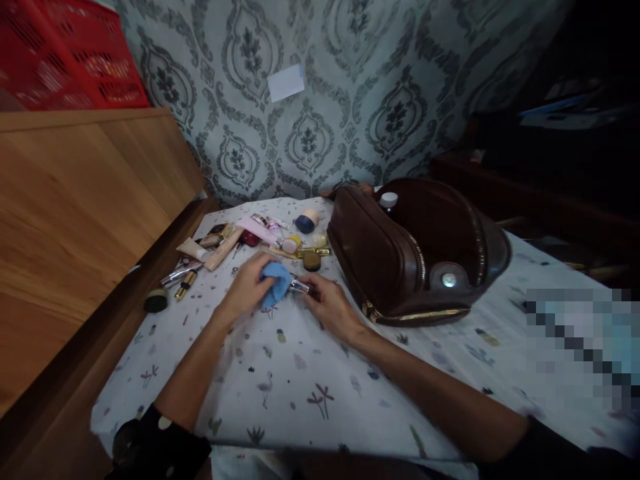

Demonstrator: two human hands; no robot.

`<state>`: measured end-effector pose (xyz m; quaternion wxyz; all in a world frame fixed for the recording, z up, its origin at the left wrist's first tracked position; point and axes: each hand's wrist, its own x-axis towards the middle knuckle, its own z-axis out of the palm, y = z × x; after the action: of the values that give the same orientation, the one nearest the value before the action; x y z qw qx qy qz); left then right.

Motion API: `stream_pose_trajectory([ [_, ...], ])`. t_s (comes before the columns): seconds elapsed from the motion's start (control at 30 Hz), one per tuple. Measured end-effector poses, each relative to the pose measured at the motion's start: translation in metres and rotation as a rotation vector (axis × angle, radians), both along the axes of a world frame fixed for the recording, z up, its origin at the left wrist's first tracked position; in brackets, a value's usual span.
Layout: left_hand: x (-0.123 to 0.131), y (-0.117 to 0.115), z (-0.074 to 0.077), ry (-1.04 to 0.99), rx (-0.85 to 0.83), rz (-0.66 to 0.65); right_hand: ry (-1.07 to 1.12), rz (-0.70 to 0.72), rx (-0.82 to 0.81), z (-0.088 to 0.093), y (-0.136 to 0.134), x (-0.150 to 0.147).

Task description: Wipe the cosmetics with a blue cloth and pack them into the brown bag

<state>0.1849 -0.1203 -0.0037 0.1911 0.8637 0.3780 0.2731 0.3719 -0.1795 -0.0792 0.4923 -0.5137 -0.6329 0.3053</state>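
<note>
My left hand (pixel 249 287) is closed around a folded blue cloth (pixel 275 283). In the fingers of my right hand (pixel 330 305) is a makeup brush (pixel 301 286) with a shiny silver ferrule and a dark handle. Its head end goes into the cloth, so the bristles are hidden. Both hands are over the middle of the patterned white tablecloth (pixel 300 373). Just beyond them lie a pink-and-yellow sponge-like piece (pixel 291 244), a gold tube (pixel 314 253) and a dark round item (pixel 312 261).
A brown leather bag (pixel 373 250) stands unzipped at the right, a white-capped bottle (pixel 389 201) inside. At the left lie a cream tube (pixel 192 249), a gold-and-black tube (pixel 186 285) and a dark green jar (pixel 156 301). A wooden panel (pixel 90 220) borders the left side.
</note>
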Motion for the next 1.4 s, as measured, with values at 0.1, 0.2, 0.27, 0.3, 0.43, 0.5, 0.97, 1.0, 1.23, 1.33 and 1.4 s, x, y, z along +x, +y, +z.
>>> stream_pose_trajectory([
  [0.1,0.011,-0.002,-0.008,0.148,0.055,-0.151,-0.009,0.036,0.023,0.002,-0.001,0.000],
  [0.2,0.004,0.008,-0.017,0.200,0.038,-0.123,0.003,0.030,0.010,0.001,0.000,0.000],
  [0.27,-0.010,0.020,-0.022,0.171,0.006,-0.053,-0.019,0.009,0.012,0.001,0.000,0.001],
  [0.3,-0.017,0.025,-0.025,0.157,-0.010,-0.024,-0.036,0.000,0.018,0.001,-0.001,0.001],
  [0.43,-0.039,0.038,-0.036,0.078,-0.082,0.006,-0.035,-0.022,0.036,0.001,-0.001,0.000],
  [0.5,-0.041,0.039,-0.040,0.041,-0.111,-0.013,0.016,-0.021,0.012,0.001,0.000,0.000],
  [0.97,-0.009,0.013,-0.044,0.019,-0.008,-0.154,0.456,0.006,-0.323,0.010,0.007,0.003],
  [1.0,-0.009,0.013,-0.043,0.013,-0.015,-0.151,0.457,0.012,-0.318,0.011,0.007,0.003],
  [1.23,-0.012,0.007,-0.031,-0.148,-0.304,-0.233,0.397,0.062,-0.134,0.018,0.005,0.005],
  [1.33,-0.009,0.001,-0.031,-0.216,-0.417,-0.232,0.429,0.082,-0.156,0.019,0.004,0.007],
  [1.4,-0.005,-0.004,-0.032,-0.243,-0.452,-0.201,0.460,0.074,-0.178,0.019,0.005,0.008],
])
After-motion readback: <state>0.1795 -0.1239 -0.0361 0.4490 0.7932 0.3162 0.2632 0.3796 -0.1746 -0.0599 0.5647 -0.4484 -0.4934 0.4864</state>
